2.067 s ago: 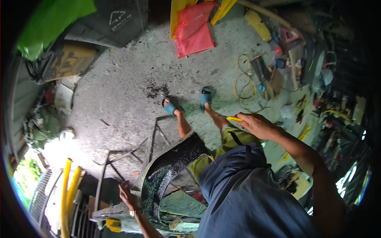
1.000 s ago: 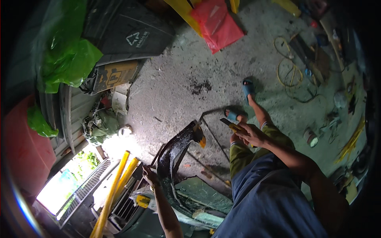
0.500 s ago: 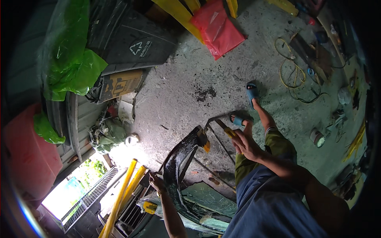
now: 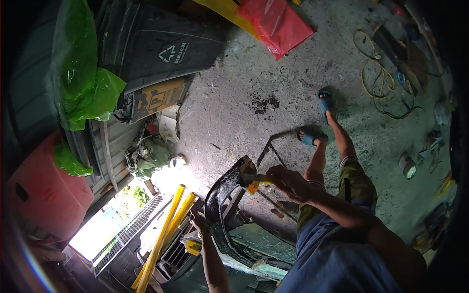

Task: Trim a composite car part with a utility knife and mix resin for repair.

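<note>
My right hand (image 4: 289, 184) is closed round a yellow-handled tool (image 4: 265, 178) with a flat, dull end. That end lies at the tip of a long, curved, glossy black panel (image 4: 213, 207), which looks like a car bumper. An orange-yellow patch (image 4: 252, 187) shows at the same tip. Left of the panel, my left hand (image 4: 199, 223) is in shadow with its fingers bent. Something dark is at its fingertips, and I cannot make out what it is.
A metal stand (image 4: 268, 146) runs under the panel, near my sandaled feet. Two yellow poles (image 4: 163, 234) lean at the lower left. A pale green sheet (image 4: 259, 241) lies by my shirt. A cable (image 4: 364, 83) coils on the floor at the right.
My right hand has moved left and down, bringing the tool from above the floor to the panel's tip. My left hand stays beside the panel. The whole view has shifted slightly.
</note>
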Available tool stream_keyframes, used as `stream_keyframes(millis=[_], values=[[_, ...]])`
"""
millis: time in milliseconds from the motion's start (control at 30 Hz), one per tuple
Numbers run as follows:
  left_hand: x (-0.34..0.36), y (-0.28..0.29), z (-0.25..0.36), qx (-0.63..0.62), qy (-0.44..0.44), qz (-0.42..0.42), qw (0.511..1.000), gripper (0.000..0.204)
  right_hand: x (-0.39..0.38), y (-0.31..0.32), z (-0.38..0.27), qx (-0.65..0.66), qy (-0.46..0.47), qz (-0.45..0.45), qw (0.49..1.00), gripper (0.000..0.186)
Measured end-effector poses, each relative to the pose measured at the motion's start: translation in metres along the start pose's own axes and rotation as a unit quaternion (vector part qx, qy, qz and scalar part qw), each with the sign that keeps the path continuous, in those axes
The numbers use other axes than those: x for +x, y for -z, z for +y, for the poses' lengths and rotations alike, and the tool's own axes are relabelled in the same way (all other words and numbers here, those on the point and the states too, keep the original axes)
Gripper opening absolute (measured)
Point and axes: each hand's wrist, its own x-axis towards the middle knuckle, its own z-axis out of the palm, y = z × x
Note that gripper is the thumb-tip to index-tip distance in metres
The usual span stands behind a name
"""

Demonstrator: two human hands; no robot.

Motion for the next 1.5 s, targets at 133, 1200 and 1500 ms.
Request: stream_keyframes(millis=[133, 1200, 1500], values=[[-0.004, 0.016, 0.007, -0.065, 0.033, 0.079, 0.994, 0.063, 0.012, -0.008, 0.002, -0.009, 0.033, -0.010, 0.999, 0.026], [-0.004, 0.018, 0.030, -0.217, 0.103, 0.018, 0.971, 0.057, 0.039, 0.009, 0.074, -0.106, 0.100, 0.066, 0.987, 0.025], [-0.001, 0.025, 0.058, -0.214, 0.173, -0.060, 0.960, 0.058, 0.017, -0.002, 0.082, 0.020, -0.089, 0.119, 0.989, 0.026]])
